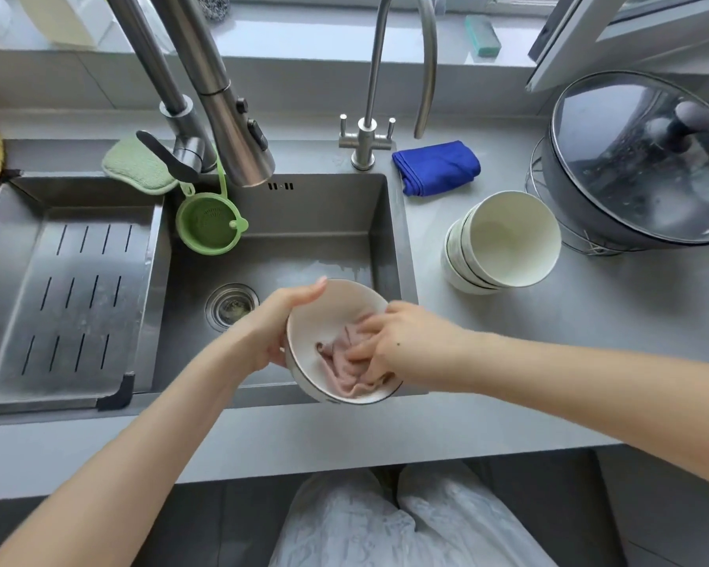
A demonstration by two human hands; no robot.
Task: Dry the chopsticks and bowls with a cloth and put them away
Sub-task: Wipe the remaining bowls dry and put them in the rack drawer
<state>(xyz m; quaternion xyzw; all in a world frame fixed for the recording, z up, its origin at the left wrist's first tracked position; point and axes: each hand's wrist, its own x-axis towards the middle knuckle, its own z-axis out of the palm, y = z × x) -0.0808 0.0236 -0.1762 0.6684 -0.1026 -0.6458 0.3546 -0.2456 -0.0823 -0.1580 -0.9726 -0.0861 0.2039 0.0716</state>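
1. Gripping a round, dark-rimmed white ceramic bowl point(324, 321), my left fingers point(310, 291) curl round its edge over the steel sink point(303, 247).
2. My right fingers point(365, 351), curled, bunch a crumpled pink cloth point(340, 370) against its inside.
3. Right of them, stacked white bowls point(504, 239) sit on the grey bench point(590, 313).

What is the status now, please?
Left hand holds white bowl over sink. Right hand grips pink cloth inside it. Stacked bowls wait on counter. Nothing blocking.

Tilted white bowl point(325, 317) above sink point(394, 239) front edge, pink cloth point(340, 368) bunched inside; stack of bowls point(506, 243) leaning on counter point(508, 333).
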